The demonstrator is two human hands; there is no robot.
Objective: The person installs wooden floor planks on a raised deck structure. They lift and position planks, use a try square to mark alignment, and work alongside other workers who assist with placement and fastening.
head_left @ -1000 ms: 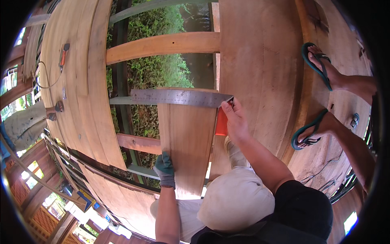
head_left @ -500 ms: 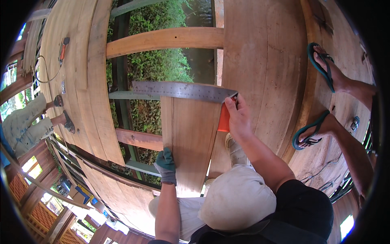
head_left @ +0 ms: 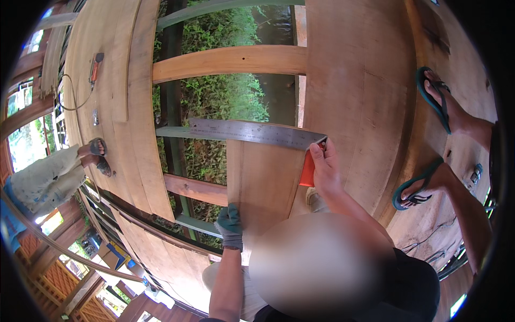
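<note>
A steel try square (head_left: 247, 133) with a red handle (head_left: 308, 172) lies across the far end of a short wooden board (head_left: 265, 182), its blade extending left over an open gap in the floor. My right hand (head_left: 327, 166) is closed around the handle, thumb near the blade's corner. My gloved left hand (head_left: 229, 225) grips the board's left edge, lower down, with its fingers partly hidden. A blurred pale rounded shape covers the bottom centre, over the near end of the board.
Joists (head_left: 230, 61) cross openings showing greenery and water below. Plank flooring (head_left: 354, 91) flanks them. An orange-black corded tool (head_left: 95, 72) lies on the left planks. A co-worker's legs (head_left: 48, 172) are at left; another person's sandalled feet (head_left: 424, 188) stand at right.
The view has shifted, so the scene sits further right. The left co-worker's feet show further onto the planks. Both my hands keep their holds, and the square stays at the board's end.
</note>
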